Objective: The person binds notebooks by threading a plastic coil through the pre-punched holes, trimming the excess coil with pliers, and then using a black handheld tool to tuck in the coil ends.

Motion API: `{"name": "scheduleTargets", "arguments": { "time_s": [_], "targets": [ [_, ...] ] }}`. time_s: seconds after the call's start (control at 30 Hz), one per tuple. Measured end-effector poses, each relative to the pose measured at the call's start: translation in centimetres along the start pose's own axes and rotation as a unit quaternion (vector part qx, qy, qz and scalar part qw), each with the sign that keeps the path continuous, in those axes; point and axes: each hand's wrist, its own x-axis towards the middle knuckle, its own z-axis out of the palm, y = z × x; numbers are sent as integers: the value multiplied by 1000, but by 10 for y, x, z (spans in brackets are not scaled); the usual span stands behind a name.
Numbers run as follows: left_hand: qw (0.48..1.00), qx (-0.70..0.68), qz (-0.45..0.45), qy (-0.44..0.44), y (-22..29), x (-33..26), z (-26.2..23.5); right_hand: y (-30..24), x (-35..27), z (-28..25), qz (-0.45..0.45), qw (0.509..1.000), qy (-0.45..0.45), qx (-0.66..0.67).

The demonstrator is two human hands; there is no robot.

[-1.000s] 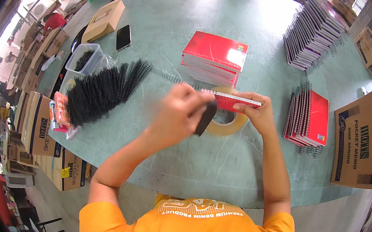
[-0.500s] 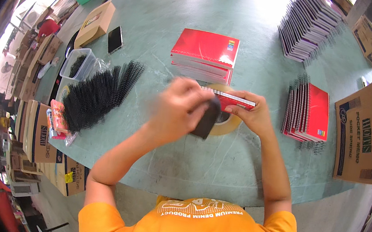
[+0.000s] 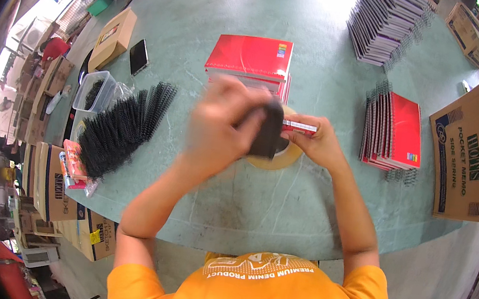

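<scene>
My right hand (image 3: 320, 145) is closed on the end of a small red notebook (image 3: 299, 127), held edge up with its white page edge showing. My left hand (image 3: 214, 126), smeared by motion, grips a black flat piece (image 3: 266, 134) whose exact kind I cannot make out. The black piece covers the notebook's left part. Beneath both hands a wide roll of yellowish tape (image 3: 290, 158) lies on the green table (image 3: 197, 212). Just beyond them stands a stack of red notebooks (image 3: 250, 55).
Black spiral coils (image 3: 124, 127) lie heaped at left beside a clear plastic tub (image 3: 95, 92), a phone (image 3: 139, 57) and a cardboard box (image 3: 113, 39). Spiral-bound red notebooks (image 3: 404, 130) stand at right near a large carton (image 3: 469, 155). A taller notebook pile (image 3: 383, 27) rises behind.
My left hand and the black piece have shifted slightly up along the notebook, covering more of it. The whole view has shifted a little. My right hand keeps its grip.
</scene>
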Motion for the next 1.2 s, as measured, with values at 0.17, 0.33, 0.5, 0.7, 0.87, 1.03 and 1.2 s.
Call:
{"name": "scheduleTargets", "arguments": {
  "time_s": [0.17,0.33,0.5,0.7,0.87,1.03,1.2],
  "targets": [
    [994,-3,3,-105,4,-6,9,0,2,4,-6,1000,6,-6],
    [999,-32,-6,-25,2,12,7,10,-3,3,-8,1000,11,-19],
    [958,-88,-21,-272,20,-65,37,1,2,6,-13,998,-1,57],
    [992,63,97,-51,11,-23,32,9,-4,4,-77,986,-4,145],
    [978,94,52,-180,-10,-9,28,10,-16,2,-34,991,11,129],
    [980,50,38,-186,-4,-2,33,15,-22,6,-96,990,75,75],
    [976,3,57,-208,0,6,35,23,-28,2,-25,995,95,-23]
  ]
}}
